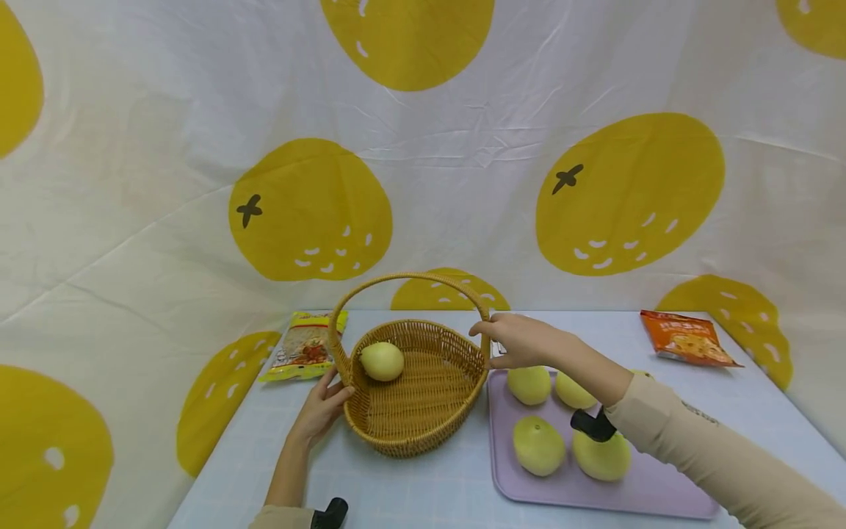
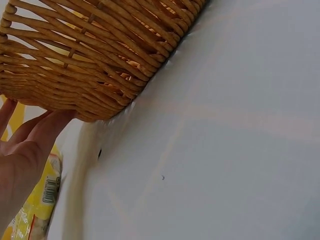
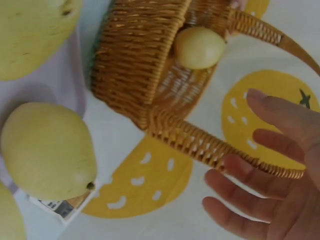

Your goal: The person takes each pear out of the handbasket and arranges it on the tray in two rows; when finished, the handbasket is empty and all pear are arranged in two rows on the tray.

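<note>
A wicker basket [image 1: 423, 411] with a tall arched handle stands on the table, one yellow-green pear [image 1: 382, 361] lying inside at its left. My left hand [image 1: 319, 411] holds the basket's left side near the handle's base. In the left wrist view, its fingers [image 2: 52, 125] touch the basket's lower edge. At the right side of the handle [image 1: 486, 334] is my right hand [image 1: 529, 339]. The right wrist view shows that hand's fingers spread, with the index finger [image 3: 260, 177] overlapping the handle; whether they touch is unclear.
Right of the basket, a purple tray [image 1: 562, 494] carries several pears [image 1: 538, 446], partly hidden by my right arm. A yellow snack packet [image 1: 304, 349] lies behind on the left, an orange packet [image 1: 687, 338] at the back right. A patterned curtain [image 1: 463, 198] hangs behind the table.
</note>
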`<state>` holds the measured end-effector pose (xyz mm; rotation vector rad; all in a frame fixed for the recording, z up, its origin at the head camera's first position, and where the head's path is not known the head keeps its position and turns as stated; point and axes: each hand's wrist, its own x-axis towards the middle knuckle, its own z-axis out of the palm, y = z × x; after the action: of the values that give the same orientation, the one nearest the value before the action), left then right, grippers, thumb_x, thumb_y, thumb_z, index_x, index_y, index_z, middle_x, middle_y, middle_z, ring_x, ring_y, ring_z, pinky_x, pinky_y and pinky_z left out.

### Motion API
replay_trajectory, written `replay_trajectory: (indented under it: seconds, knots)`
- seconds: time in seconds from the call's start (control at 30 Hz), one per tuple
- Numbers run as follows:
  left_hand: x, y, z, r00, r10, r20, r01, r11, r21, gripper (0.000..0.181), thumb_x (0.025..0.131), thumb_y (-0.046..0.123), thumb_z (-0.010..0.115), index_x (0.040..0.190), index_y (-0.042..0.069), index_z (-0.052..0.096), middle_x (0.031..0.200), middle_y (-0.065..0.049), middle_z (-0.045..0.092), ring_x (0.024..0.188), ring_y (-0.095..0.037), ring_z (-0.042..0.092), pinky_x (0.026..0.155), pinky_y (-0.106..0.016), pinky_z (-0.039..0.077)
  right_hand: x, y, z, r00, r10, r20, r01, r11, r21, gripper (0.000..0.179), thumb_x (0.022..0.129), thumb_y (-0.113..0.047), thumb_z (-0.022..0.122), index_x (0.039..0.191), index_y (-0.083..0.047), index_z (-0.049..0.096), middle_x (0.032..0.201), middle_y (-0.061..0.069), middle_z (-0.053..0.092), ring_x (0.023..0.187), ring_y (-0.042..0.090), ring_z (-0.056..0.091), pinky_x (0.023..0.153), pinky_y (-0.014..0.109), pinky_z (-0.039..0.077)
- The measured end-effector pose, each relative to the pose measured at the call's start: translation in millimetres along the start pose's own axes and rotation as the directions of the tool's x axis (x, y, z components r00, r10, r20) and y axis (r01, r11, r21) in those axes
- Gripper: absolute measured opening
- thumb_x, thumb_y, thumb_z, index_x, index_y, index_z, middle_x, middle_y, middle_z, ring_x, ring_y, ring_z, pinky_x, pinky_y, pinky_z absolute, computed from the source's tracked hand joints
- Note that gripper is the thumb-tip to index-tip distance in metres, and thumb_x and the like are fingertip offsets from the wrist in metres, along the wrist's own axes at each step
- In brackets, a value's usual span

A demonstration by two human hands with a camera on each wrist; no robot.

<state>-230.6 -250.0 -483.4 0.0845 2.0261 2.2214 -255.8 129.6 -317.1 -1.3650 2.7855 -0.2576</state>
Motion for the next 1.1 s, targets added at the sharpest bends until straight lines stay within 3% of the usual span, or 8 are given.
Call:
replay_trajectory:
  seconds: [0.23,0.4,0.5,0.6,0.7,0.87,1.1]
  knots:
    - [0.4,1.8,1.8,1.0,0.004,0.011,-0.004,1.0,0.007,0.071,0.095,0.005,0.053,0.152,0.007,0.012,0.145,-0.033,0.027,0.127,-0.04,0.04,0.085,-0.031,0.05,10.6,-12,-7,0.978,0.091,0.189,-0.1,0.994,0.041,0.054,0.082,-0.022,0.074,0.128,-0.006,0.053,0.08,-0.005,0.068,0.072,0.013,0.06,0.064,0.028,0.049]
    - [1.2,1.5,1.9,1.0,-0.005,0.009,0.005,1.0,0.009,0.071,0.095,0.005,0.053,0.152,0.008,0.011,0.146,-0.032,0.027,0.128,-0.041,0.039,0.085,-0.031,0.05,24.9,-19,-3,0.974,0.054,0.22,-0.072,0.995,0.074,0.057,0.082,-0.027,0.073,0.131,-0.007,0.052,0.064,-0.005,0.055,0.056,0.006,0.047,0.056,0.024,0.044]
    - [1.4,1.2,1.7,1.0,-0.008,0.005,0.008,1.0,0.011,0.071,0.095,0.005,0.053,0.152,0.009,0.011,0.146,-0.032,0.027,0.128,-0.04,0.039,0.085,-0.031,0.05,37.2,-21,1,0.978,0.01,0.208,-0.028,0.996,0.084,0.054,0.084,-0.026,0.072,0.131,-0.006,0.053,0.075,-0.001,0.06,0.062,0.008,0.049,0.06,0.026,0.045]
    - [1.1,1.0,1.4,1.0,-0.012,0.0,0.012,1.0,0.012,0.071,0.095,0.005,0.053,0.152,0.008,0.011,0.146,-0.031,0.027,0.127,-0.039,0.041,0.085,-0.03,0.05,49.6,-23,4,0.981,-0.024,0.193,0.007,0.996,0.088,0.051,0.086,-0.024,0.07,0.131,-0.006,0.053,0.1,0.005,0.066,0.079,0.014,0.058,0.071,0.029,0.049]
    - [0.9,0.6,0.6,1.0,-0.01,0.005,0.01,1.0,0.011,0.071,0.095,0.005,0.053,0.152,0.008,0.011,0.146,-0.031,0.027,0.126,-0.039,0.041,0.084,-0.03,0.05,61.0,-27,8,0.979,-0.026,0.202,0.009,0.996,0.087,0.05,0.087,-0.025,0.069,0.131,-0.007,0.053,0.12,0.007,0.062,0.099,0.019,0.061,0.084,0.032,0.049]
    - [-0.3,1.4,-1.6,1.0,0.002,0.022,-0.002,1.0,0.007,0.071,0.096,0.005,0.052,0.152,0.008,0.009,0.147,-0.031,0.025,0.128,-0.04,0.038,0.086,-0.031,0.05,81.9,-35,14,0.969,-0.002,0.247,-0.017,0.997,0.073,0.051,0.087,-0.028,0.069,0.132,-0.011,0.053,0.131,0.006,0.056,0.114,0.024,0.056,0.093,0.035,0.045]
    - [0.2,0.3,-0.9,1.0,0.005,0.024,-0.005,1.0,-0.001,0.071,0.095,0.005,0.053,0.152,0.007,0.01,0.146,-0.032,0.026,0.127,-0.04,0.04,0.085,-0.03,0.05,114.1,-37,28,0.961,-0.039,0.274,0.029,0.999,0.041,0.054,0.088,-0.032,0.067,0.134,-0.009,0.051,0.135,0.004,0.053,0.122,0.022,0.05,0.101,0.034,0.039]
